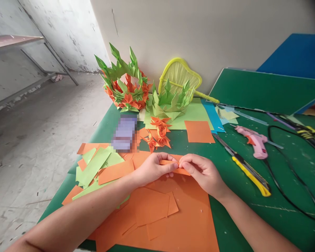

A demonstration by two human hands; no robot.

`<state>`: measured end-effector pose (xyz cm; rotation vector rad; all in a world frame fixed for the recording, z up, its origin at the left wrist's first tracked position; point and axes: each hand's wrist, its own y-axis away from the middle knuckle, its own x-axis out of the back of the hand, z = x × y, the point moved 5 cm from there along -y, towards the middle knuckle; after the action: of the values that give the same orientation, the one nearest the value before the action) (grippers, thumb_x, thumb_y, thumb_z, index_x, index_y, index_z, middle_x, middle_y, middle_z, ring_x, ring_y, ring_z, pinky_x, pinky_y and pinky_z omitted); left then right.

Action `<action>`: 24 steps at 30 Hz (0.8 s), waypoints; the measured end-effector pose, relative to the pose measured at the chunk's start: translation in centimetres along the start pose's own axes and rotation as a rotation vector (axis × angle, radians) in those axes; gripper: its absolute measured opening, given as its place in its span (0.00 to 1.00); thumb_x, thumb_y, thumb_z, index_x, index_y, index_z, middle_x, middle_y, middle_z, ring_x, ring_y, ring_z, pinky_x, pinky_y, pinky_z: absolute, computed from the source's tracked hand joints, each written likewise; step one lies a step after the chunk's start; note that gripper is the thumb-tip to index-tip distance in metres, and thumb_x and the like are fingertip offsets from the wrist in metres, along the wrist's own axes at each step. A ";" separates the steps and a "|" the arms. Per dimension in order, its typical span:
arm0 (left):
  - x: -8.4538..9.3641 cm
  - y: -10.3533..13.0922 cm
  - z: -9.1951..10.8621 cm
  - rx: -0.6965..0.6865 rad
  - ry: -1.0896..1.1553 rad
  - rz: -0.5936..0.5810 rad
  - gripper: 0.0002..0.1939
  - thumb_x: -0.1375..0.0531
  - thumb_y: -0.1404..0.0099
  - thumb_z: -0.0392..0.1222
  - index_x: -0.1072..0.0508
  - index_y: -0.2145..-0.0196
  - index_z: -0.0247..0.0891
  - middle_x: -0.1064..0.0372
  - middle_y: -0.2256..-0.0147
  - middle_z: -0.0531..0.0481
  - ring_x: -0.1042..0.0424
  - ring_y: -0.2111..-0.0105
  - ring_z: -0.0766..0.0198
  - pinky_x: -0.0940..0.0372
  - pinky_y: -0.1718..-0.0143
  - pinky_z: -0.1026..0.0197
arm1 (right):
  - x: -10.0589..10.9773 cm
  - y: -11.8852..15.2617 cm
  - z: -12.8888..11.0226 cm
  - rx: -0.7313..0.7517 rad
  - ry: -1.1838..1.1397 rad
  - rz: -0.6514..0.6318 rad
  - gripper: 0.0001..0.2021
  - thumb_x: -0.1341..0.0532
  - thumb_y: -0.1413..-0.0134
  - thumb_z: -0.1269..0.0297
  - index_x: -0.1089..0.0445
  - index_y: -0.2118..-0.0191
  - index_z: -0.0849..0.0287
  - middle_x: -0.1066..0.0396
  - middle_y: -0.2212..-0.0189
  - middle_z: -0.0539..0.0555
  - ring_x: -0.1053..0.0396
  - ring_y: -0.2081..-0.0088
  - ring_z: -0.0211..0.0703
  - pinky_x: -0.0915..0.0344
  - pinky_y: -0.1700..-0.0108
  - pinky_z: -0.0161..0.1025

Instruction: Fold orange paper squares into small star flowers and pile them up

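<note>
Between both hands is a small folded orange paper strip [183,171], above the large orange sheets [191,210]. My left hand [157,168] pinches its left part between thumb and fingers. At the strip's upper edge, the thumb and index finger of my right hand [201,171] are closed on it, close to the left fingertips. Folded orange flowers [161,131] lie just beyond the hands. Farther back stand a green folded paper ring [172,105] and a taller green and orange one [126,84].
Green and orange paper pieces [94,168] lie at left, beside a blurred phone-like object [124,133]. An orange square [199,132], a yellow cutter [249,173] and a pink glue gun [254,141] with a black cable are at right. A yellow heart-shaped frame [180,75] leans on the wall.
</note>
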<state>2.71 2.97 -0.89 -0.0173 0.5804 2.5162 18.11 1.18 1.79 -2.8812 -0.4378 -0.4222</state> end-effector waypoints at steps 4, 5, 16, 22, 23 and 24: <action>0.2 0.1 0.3 -0.143 -0.176 0.130 0.13 0.37 0.42 0.49 0.29 0.68 0.35 0.32 0.73 0.52 0.35 0.77 0.70 0.38 0.74 0.66 | 0.0 0.0 1.2 -0.138 -0.054 0.067 0.07 0.40 0.40 0.58 0.32 0.59 0.53 0.29 0.67 0.50 0.29 0.64 0.41 0.31 0.63 0.36; 0.2 0.2 0.5 -0.182 -0.226 0.156 0.11 0.38 0.41 0.47 0.28 0.68 0.35 0.31 0.71 0.51 0.35 0.77 0.70 0.38 0.74 0.66 | -0.1 0.0 1.4 -0.153 -0.030 0.065 0.07 0.39 0.41 0.57 0.31 0.61 0.54 0.28 0.67 0.51 0.29 0.64 0.42 0.31 0.63 0.37; -0.1 0.6 1.2 -0.327 0.141 0.166 0.27 0.28 0.53 0.42 0.33 0.57 0.40 0.31 0.60 0.50 0.29 0.71 0.69 0.34 0.69 0.66 | 0.7 -0.1 0.7 -0.146 -0.017 0.219 0.12 0.39 0.41 0.55 0.33 0.71 0.57 0.33 0.75 0.49 0.35 0.72 0.38 0.36 0.69 0.34; -0.1 0.3 1.1 -0.297 0.243 0.159 0.19 0.31 0.45 0.42 0.34 0.59 0.38 0.34 0.72 0.56 0.33 0.73 0.72 0.36 0.69 0.68 | -0.3 0.1 1.3 -0.253 -0.214 0.197 0.12 0.36 0.46 0.54 0.31 0.70 0.58 0.32 0.76 0.48 0.35 0.74 0.36 0.35 0.71 0.34; -0.1 0.3 1.1 -0.328 0.275 0.164 0.18 0.31 0.45 0.41 0.33 0.60 0.38 0.33 0.70 0.55 0.32 0.70 0.71 0.35 0.65 0.67 | -0.5 0.2 1.4 -0.258 -0.221 0.176 0.12 0.36 0.46 0.54 0.31 0.70 0.58 0.31 0.74 0.49 0.34 0.73 0.37 0.34 0.70 0.34; -0.1 0.2 1.2 -0.352 0.298 0.156 0.18 0.31 0.45 0.40 0.33 0.60 0.38 0.33 0.68 0.54 0.32 0.68 0.70 0.34 0.63 0.66 | -0.7 0.2 1.4 -0.257 -0.221 0.156 0.12 0.35 0.47 0.54 0.30 0.69 0.58 0.30 0.73 0.50 0.33 0.72 0.38 0.33 0.69 0.35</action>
<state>2.76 3.24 0.28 -0.5012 0.2506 2.7583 17.88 1.16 0.28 -3.1980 -0.2003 -0.1422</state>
